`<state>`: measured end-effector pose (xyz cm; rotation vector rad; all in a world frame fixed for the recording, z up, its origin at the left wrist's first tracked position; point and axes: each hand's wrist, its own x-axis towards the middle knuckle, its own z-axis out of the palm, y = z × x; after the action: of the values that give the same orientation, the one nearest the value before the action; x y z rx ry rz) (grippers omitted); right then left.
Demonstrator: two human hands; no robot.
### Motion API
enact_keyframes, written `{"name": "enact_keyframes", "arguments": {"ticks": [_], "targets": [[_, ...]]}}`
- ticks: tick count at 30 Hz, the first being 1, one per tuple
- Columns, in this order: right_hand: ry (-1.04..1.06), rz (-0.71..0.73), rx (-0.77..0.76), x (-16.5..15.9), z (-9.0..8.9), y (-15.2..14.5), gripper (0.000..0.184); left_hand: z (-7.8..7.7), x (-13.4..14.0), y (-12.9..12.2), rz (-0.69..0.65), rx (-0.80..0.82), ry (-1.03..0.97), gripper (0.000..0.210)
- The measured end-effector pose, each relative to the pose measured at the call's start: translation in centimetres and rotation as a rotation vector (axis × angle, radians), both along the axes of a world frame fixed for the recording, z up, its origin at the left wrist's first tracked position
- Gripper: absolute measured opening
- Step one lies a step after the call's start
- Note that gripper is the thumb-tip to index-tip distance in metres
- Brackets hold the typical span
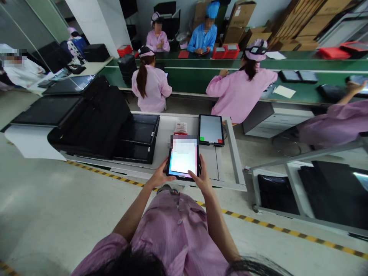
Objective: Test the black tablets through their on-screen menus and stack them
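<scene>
A tablet (183, 159) with a bright, lit screen is held between my two hands, above the near edge of a light grey cart (163, 153). My left hand (159, 175) grips its left lower side, the thumb lying along the bottom edge. On the right side, the fingers of my right hand (203, 177) wrap round the edge while the thumb rests on the lower part of the screen. Just behind it on the cart lies another tablet (211, 128) with a grey screen and green and red corner marks. A small red and white packet (181, 128) sits beside that one.
Black flat devices (140, 130) are stacked on the cart's left, next to a large black pile (92, 119). A second cart (290, 180) with black panels stands at right. Several co-workers sit along a green bench (184, 76) ahead. Yellow-black tape (258, 222) crosses the floor.
</scene>
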<state>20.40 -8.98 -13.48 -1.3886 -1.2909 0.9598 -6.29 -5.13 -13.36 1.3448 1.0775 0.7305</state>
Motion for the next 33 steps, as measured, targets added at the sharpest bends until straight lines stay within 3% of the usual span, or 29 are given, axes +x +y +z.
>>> {"name": "enact_keyframes", "arguments": {"ticks": [3,7,12,18,22,24,28,33], "targets": [[-0.047,-0.036,0.016,-0.4,1.0,-0.1,0.1,0.0,0.0,0.0,0.0,-0.002,-0.014,0.122],[-0.212,-0.123,0.146,-1.9,3.4,0.0,0.071,0.4,0.1,-0.1,0.009,-0.009,-0.008,0.122],[-0.396,0.052,0.265,-4.0,5.5,0.4,0.04,1.0,0.2,0.0,0.02,-0.033,-0.051,0.121],[-0.417,0.154,0.272,-4.5,5.8,0.3,0.035,0.6,0.0,0.0,0.03,-0.001,-0.012,0.109],[-0.454,0.269,0.261,-2.6,5.7,0.4,0.035,0.7,-0.2,-0.1,0.016,0.051,0.042,0.103],[-0.475,0.22,0.251,-1.0,5.5,0.4,0.031,1.0,-0.3,-0.3,0.015,0.074,0.078,0.1],[-0.507,-0.032,0.246,1.2,5.4,0.0,0.031,1.4,-0.3,-0.5,0.017,0.089,0.101,0.097],[-0.5,0.163,0.264,-0.2,5.4,-0.4,0.035,1.2,-0.5,-0.5,0.031,0.061,0.08,0.093]]}}
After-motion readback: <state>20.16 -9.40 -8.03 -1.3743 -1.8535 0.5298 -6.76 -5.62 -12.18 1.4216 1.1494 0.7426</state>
